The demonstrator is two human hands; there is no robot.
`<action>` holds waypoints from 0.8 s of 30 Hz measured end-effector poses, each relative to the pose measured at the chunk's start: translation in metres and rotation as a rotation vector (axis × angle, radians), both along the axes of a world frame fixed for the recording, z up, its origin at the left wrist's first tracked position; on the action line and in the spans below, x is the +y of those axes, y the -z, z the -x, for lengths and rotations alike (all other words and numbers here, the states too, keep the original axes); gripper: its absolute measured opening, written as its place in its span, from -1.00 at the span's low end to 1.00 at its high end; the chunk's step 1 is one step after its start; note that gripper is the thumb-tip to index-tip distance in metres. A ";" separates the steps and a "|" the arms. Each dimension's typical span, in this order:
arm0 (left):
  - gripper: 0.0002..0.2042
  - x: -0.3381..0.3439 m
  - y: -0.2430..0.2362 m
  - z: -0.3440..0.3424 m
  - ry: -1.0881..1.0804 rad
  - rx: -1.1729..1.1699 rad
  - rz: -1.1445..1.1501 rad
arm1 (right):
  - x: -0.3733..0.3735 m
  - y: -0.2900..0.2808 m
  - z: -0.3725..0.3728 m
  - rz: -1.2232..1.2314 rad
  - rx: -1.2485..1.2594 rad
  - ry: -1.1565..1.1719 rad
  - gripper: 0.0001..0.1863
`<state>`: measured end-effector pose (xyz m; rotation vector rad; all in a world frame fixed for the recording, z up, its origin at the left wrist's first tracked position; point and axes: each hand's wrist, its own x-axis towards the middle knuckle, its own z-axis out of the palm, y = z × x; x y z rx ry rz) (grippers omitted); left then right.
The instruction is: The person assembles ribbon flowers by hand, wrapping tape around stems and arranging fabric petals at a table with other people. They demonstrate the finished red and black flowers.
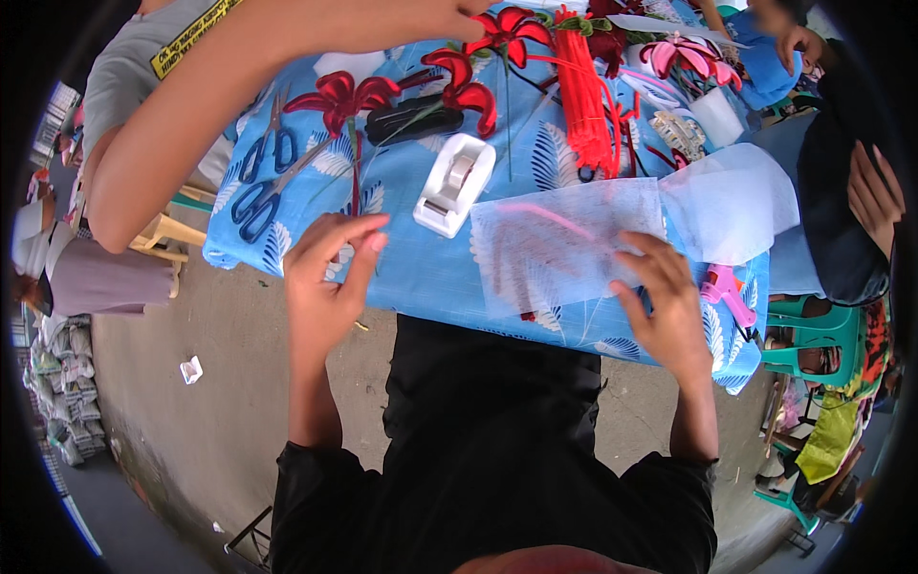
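My left hand hovers at the table's near edge, thumb and forefinger curved with a small gap between the tips; I see nothing held in it. Fingers apart, my right hand is over the right edge of a thin translucent white sheet; whether the fingertips touch it is unclear. Through the sheet show dark fuzzy strands and a pink strip. A white tape dispenser stands between my hands, behind the sheet. Beyond my left hand lie two pairs of blue-handled scissors and a red fuzzy-wire flower.
Another person's arm reaches across the far left. Further back are red fuzzy stems, a pink flower and a black roll-shaped object. More white sheets and a pink glue gun are at right. Another person's hand rests nearby.
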<state>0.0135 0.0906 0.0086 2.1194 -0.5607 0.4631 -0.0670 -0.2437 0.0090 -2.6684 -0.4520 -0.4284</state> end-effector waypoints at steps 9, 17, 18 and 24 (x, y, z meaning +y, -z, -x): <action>-0.89 0.020 0.027 -0.036 -0.150 0.063 0.140 | 0.015 -0.022 -0.023 -0.240 -0.035 -0.084 -0.79; -0.93 0.033 0.028 -0.070 -0.279 -0.178 0.201 | 0.053 -0.052 -0.100 -0.378 0.091 -0.122 -0.84; -0.92 0.039 0.029 -0.074 -0.305 -0.203 0.197 | 0.061 -0.062 -0.111 -0.405 0.135 -0.123 -0.84; -0.83 0.030 0.037 -0.080 -0.255 -0.244 0.129 | 0.110 -0.069 -0.206 0.072 -0.205 -0.248 -0.79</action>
